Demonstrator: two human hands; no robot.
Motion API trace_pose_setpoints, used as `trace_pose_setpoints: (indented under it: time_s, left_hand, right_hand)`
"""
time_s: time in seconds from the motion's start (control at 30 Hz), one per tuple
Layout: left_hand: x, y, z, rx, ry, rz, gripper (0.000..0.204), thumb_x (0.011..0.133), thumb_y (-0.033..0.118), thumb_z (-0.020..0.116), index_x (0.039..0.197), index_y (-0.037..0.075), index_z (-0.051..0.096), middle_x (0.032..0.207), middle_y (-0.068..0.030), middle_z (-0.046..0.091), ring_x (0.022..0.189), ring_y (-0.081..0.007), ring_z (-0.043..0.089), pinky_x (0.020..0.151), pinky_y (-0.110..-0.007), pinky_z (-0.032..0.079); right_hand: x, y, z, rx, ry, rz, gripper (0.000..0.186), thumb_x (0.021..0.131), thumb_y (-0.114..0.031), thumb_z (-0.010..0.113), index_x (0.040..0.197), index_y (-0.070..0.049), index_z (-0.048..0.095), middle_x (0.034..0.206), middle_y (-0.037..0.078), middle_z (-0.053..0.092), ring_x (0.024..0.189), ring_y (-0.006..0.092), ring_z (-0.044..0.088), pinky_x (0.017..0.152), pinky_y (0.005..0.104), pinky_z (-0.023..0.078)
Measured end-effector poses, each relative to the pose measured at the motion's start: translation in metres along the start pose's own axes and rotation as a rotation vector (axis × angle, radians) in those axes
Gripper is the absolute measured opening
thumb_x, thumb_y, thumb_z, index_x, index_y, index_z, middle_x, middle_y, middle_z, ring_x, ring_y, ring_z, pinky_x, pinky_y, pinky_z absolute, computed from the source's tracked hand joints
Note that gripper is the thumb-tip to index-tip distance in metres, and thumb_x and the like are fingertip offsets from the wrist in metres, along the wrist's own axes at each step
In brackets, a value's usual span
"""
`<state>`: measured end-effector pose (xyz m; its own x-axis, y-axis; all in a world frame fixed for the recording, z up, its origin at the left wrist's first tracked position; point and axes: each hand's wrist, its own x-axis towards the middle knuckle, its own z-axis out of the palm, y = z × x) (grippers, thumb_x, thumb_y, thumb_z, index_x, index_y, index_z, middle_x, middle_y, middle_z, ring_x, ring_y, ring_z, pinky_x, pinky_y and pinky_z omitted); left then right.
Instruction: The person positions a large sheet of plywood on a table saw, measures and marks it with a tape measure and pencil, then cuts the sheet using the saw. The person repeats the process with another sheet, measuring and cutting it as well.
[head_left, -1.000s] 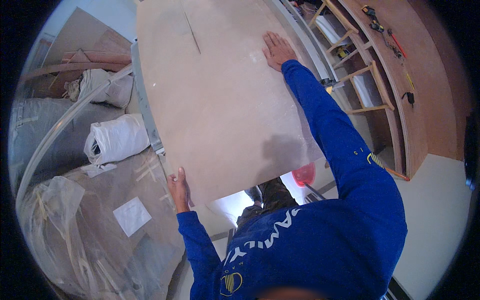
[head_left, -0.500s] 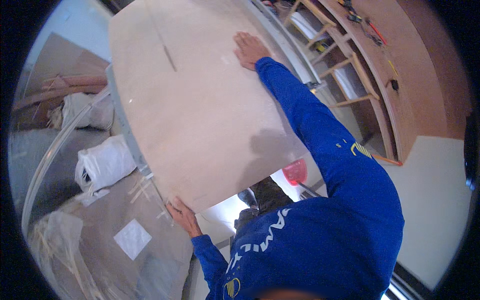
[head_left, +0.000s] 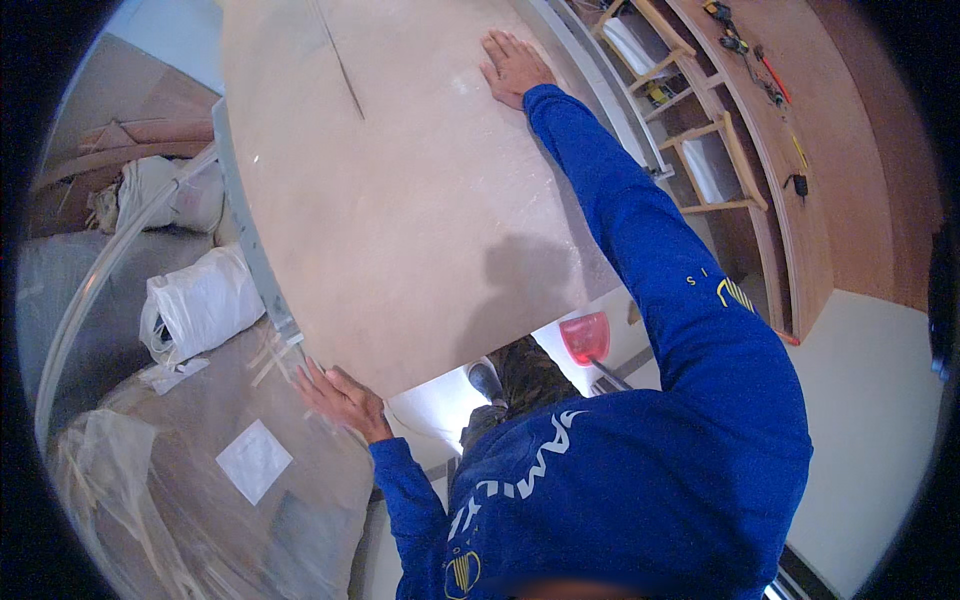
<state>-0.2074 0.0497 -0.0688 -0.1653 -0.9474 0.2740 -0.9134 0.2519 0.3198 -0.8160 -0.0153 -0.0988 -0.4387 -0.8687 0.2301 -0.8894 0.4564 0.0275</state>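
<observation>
A large pale beige board (head_left: 400, 240) stretches away in front of me, its near edge just ahead of my body. A thin dark line (head_left: 340, 65) runs lengthwise in its far part; I cannot tell whether it is a slit or a blade. My right hand (head_left: 516, 68) lies flat on the board near the far right edge, fingers stretched out. At the near left corner is my left hand (head_left: 345, 402), fingers spread beside the end of a grey metal rail (head_left: 245, 220). Whether its palm touches the board's edge is hard to see.
Plastic-covered stuff (head_left: 190, 420) with a white square sheet (head_left: 254, 462) lies left, near a white bag (head_left: 205, 300) and a clear curved hose (head_left: 90, 280). Right are a metal rail (head_left: 600, 85), wooden frames (head_left: 735, 165) and a bench (head_left: 800, 240) with tools. A red dustpan (head_left: 585, 338) is on the floor.
My left hand has moved slightly left and its fingers have spread from the board's corner. My right hand stays flat on the board, slightly farther up in the view. The view has shifted a little.
</observation>
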Motion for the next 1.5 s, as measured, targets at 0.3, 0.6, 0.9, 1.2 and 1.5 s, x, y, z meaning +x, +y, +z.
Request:
trace_pose_setpoints:
  time_s: [0.3, 0.6, 0.9, 1.2, 1.5]
  left_hand:
    - [0.044, 0.016, 0.013, 0.022, 0.016, 0.027, 0.049, 0.110, 0.035, 0.038, 0.146, 0.006, 0.054, 0.159, -0.0210, 0.039, 0.150, -0.0444, 0.027, 0.120, -0.057, 0.021]
    - [0.094, 0.030, 0.031, 0.169, -0.083, 0.048, 0.055, 0.109, 0.042, 0.036, 0.150, 0.008, 0.050, 0.161, -0.0182, 0.037, 0.151, -0.0421, 0.026, 0.117, -0.063, 0.021]
    - [0.140, 0.039, 0.051, 0.155, -0.160, 0.027, 0.059, 0.109, 0.043, 0.037, 0.153, 0.005, 0.044, 0.163, -0.0159, 0.035, 0.155, -0.0372, 0.022, 0.117, -0.066, 0.019]
    - [0.180, 0.027, 0.083, 0.059, -0.168, 0.058, 0.058, 0.109, 0.041, 0.037, 0.151, 0.001, 0.044, 0.162, -0.0205, 0.035, 0.152, -0.0395, 0.028, 0.117, -0.064, 0.020]
    - [0.212, 0.047, 0.095, 0.014, -0.125, 0.023, 0.059, 0.109, 0.043, 0.035, 0.148, 0.000, 0.047, 0.161, -0.0236, 0.036, 0.149, -0.0416, 0.032, 0.117, -0.059, 0.025]
  right_hand:
    - [0.048, 0.005, 0.010, 0.020, -0.030, 0.002, 0.061, 0.106, -0.042, 0.038, 0.158, -0.011, 0.035, 0.167, 0.011, 0.028, 0.154, 0.0282, 0.027, 0.126, 0.0437, 0.022]
    - [0.098, 0.008, 0.021, 0.126, -0.056, -0.004, 0.061, 0.103, -0.036, 0.042, 0.152, -0.001, 0.039, 0.161, 0.021, 0.036, 0.150, 0.0353, 0.033, 0.123, 0.0477, 0.026]
    - [0.146, 0.012, 0.030, 0.125, -0.088, 0.006, 0.062, 0.104, -0.038, 0.041, 0.153, -0.001, 0.037, 0.162, 0.021, 0.034, 0.151, 0.0345, 0.030, 0.124, 0.0468, 0.024]
    - [0.195, 0.023, 0.066, 0.070, 0.006, -0.070, 0.061, 0.103, -0.035, 0.043, 0.150, 0.003, 0.040, 0.157, 0.023, 0.040, 0.148, 0.0355, 0.035, 0.124, 0.0435, 0.027]
    - [0.202, 0.016, 0.067, 0.116, 0.122, -0.152, 0.052, 0.101, -0.030, 0.048, 0.135, 0.008, 0.055, 0.142, 0.030, 0.053, 0.134, 0.0426, 0.048, 0.118, 0.0466, 0.035]
